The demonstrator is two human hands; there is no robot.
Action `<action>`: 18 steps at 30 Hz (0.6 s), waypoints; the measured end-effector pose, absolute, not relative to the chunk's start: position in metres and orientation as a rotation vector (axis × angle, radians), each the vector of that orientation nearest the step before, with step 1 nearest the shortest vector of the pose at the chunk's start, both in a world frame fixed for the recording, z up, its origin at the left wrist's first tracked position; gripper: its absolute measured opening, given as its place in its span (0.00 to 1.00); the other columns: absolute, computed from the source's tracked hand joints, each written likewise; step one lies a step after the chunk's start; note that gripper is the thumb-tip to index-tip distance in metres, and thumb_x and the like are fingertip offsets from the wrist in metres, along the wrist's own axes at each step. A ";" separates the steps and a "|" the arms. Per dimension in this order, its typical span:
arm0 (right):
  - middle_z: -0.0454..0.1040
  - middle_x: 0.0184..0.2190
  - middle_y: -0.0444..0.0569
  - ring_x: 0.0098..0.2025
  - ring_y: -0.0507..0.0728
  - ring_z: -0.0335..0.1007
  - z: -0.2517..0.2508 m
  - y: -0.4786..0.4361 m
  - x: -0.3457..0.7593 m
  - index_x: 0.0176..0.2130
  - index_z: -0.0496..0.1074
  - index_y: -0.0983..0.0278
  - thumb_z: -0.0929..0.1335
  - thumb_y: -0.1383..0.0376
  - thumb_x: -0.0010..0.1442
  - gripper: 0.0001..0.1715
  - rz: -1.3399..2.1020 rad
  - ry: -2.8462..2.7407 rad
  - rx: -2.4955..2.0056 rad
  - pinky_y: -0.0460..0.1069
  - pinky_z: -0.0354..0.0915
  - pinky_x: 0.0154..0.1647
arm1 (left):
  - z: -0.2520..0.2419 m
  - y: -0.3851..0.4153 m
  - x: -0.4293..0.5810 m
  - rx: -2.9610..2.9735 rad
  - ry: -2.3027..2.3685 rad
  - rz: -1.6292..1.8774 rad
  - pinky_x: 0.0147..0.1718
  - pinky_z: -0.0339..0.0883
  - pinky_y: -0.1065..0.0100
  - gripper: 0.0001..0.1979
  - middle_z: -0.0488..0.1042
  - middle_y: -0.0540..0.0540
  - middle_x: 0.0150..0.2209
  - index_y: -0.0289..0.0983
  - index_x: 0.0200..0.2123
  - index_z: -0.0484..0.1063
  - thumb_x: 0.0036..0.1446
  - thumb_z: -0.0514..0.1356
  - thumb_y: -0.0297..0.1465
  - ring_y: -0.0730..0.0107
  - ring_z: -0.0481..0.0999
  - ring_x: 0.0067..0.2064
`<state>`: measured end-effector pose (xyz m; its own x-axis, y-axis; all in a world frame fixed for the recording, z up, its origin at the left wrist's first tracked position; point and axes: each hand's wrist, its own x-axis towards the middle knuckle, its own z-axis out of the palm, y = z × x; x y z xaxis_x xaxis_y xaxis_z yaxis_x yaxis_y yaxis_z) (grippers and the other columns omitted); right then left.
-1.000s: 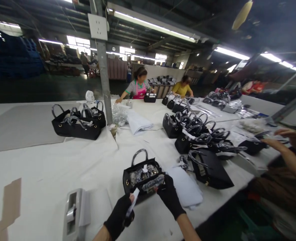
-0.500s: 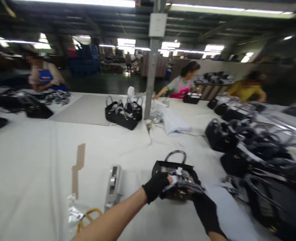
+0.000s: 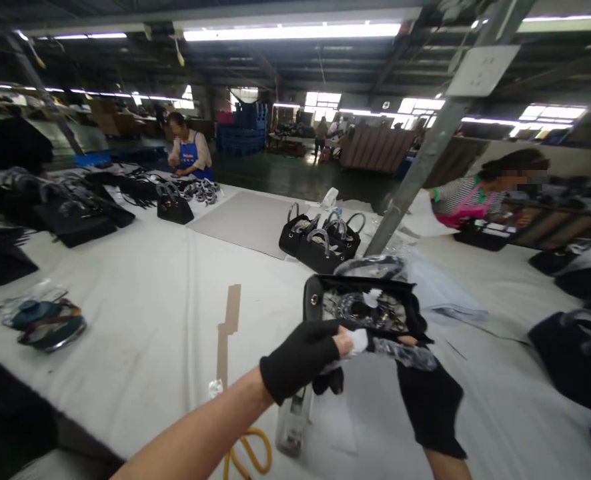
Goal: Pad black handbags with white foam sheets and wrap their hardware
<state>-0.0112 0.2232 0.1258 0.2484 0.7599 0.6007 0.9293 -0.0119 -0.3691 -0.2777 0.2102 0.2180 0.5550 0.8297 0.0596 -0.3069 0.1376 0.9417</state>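
A black handbag (image 3: 313, 299) hangs open-topped between my hands, above the white table. Inside it lie wrapped parts and a white tag (image 3: 373, 297). Its far handle (image 3: 375, 267) and near handle (image 3: 410, 355) are wrapped in clear plastic. My left hand (image 3: 308, 357), in a black fingerless glove, is closed on the bag's near left edge, with a small white piece (image 3: 359, 341) at the thumb. My right hand (image 3: 428, 400), gloved alike, grips the near right edge; its fingers are partly hidden by the bag and the near handle.
A metal tool (image 3: 293, 427) and yellow-handled scissors (image 3: 258, 450) lie below my left forearm. Brown card strips (image 3: 230, 313) are to the left. More black handbags (image 3: 325, 247) stand beyond, near a grey post (image 3: 410, 177). Two co-workers are across the table.
My view has turned left. The handbag, held in both hands, has come up off the table and moved away from the right-hand pile, its open top now tilted toward me.
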 end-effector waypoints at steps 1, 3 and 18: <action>0.78 0.40 0.58 0.42 0.61 0.74 0.126 0.234 -0.035 0.44 0.75 0.68 0.60 0.59 0.61 0.21 -0.263 -1.581 -1.768 0.51 0.66 0.45 | 0.218 0.210 -0.299 1.162 0.605 0.917 0.12 0.49 0.78 0.20 0.68 0.52 0.16 0.34 0.33 0.68 0.56 0.59 0.47 0.79 0.62 0.14; 0.78 0.39 0.57 0.42 0.60 0.74 0.122 0.252 -0.084 0.42 0.75 0.68 0.59 0.61 0.61 0.20 -0.168 -1.627 -1.683 0.51 0.66 0.46 | 0.212 0.207 -0.340 1.166 0.724 0.971 0.13 0.49 0.77 0.19 0.68 0.52 0.16 0.34 0.33 0.68 0.57 0.58 0.47 0.79 0.62 0.14; 0.79 0.36 0.54 0.40 0.58 0.74 0.002 0.287 -0.220 0.37 0.75 0.66 0.65 0.60 0.55 0.14 0.597 -1.698 -1.724 0.49 0.66 0.44 | -0.005 0.153 -0.420 0.722 1.101 0.938 0.13 0.49 0.76 0.26 0.74 0.46 0.27 0.35 0.29 0.67 0.50 0.60 0.54 0.79 0.65 0.17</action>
